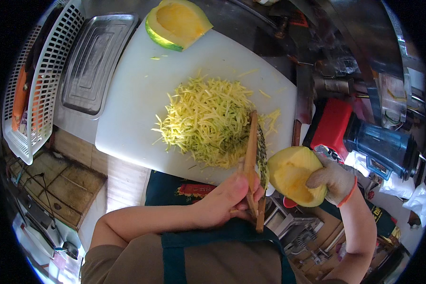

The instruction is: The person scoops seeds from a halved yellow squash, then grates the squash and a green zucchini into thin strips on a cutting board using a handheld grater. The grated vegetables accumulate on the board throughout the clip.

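Note:
My bare left hand [236, 193] grips a wooden-framed grater [252, 149], tilted on edge over the right side of a white cutting board [127, 117]. In a knitted glove with an orange cuff, my right hand [335, 181] holds a hollowed piece of squash [298, 170] by its outer side. The squash lies close against the grater's toothed face, which is seen nearly edge-on; contact is hard to tell. A heap of pale yellow-green shreds [206, 120] covers the middle of the board. At its far edge rests another hollowed squash piece [177, 25] with green rind.
A metal tray or lid [99, 64] lies left of the board, beside a white plastic basket [44, 81] holding carrots [19, 96]. On the right are a red-based appliance [332, 124] with a dark clear jug [380, 145] and white plastic bags [420, 202].

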The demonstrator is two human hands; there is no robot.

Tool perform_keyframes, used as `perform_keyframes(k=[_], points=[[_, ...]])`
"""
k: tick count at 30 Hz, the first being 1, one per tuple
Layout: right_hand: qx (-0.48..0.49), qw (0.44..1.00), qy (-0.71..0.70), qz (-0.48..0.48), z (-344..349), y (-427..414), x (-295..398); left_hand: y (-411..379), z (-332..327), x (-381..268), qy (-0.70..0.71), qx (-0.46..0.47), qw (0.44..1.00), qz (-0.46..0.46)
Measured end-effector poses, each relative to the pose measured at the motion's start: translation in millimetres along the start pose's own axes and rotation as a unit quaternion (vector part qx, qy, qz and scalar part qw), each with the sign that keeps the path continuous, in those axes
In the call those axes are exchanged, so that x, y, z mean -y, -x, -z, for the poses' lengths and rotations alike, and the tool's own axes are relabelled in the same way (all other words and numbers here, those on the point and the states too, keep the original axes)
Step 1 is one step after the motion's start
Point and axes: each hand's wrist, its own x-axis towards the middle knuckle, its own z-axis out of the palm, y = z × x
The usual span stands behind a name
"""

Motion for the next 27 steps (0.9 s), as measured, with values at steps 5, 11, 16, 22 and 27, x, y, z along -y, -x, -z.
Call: perform_keyframes(k=[5,11,16,22,27], points=[[-0.232,0.848,0.347,0.325,-19.0,-6.8,-28.1,-6.7,0.3,1.6,-0.037,-0.011,0.999,0.016],[-0.316,0.812,0.272,0.409,-41.5,-54.4,-81.0,-8.3,-3.8,-0.6,-0.015,0.003,1.000,-0.002],[-0.372,0.765,0.308,0.426,-29.4,-66.9,-93.6,-11.9,-9.6,-0.9,-0.057,-0.015,0.998,0.003],[-0.418,0.574,0.550,0.440,-46.8,-0.4,-82.0,-16.1,-20.1,-3.5,-0.041,-0.066,0.997,0.030],[-0.447,0.535,0.588,0.410,-43.2,-69.9,-51.8,-18.6,-21.6,5.8,-0.060,-0.049,0.996,0.043]])
